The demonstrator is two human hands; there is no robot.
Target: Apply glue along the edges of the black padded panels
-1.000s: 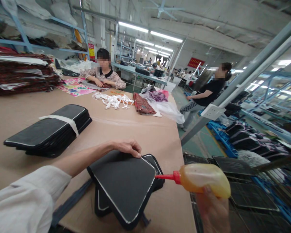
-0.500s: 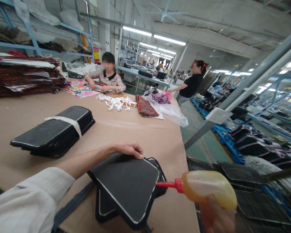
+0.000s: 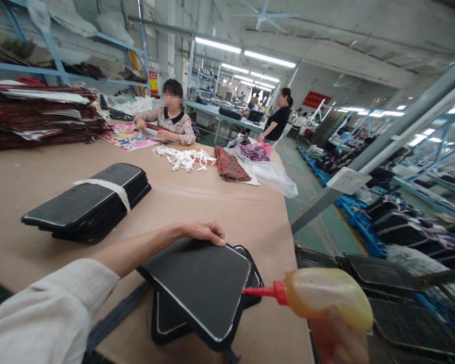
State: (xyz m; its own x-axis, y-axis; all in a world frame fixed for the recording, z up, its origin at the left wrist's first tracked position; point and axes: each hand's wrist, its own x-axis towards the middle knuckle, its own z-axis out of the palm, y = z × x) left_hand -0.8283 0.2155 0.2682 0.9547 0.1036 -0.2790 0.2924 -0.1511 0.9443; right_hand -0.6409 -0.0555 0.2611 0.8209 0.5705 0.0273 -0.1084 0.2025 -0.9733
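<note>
Since the earlier frame, both hands have kept their places while a standing person has walked further off, now at upper centre. Right hand (image 3: 339, 341), lower right of the frame, has its grip wrapped round the yellow squeeze bottle (image 3: 328, 297), red nozzle touching the right edge of the black panel (image 3: 200, 283). Left hand (image 3: 202, 232) lies with fingers spread flat on the panel's upper edge. That panel is dark, white-edged, round-cornered, stacked on others at lower centre of the worktop (image 3: 220, 207). A banded stack of panels (image 3: 89, 202) sits at left.
</note>
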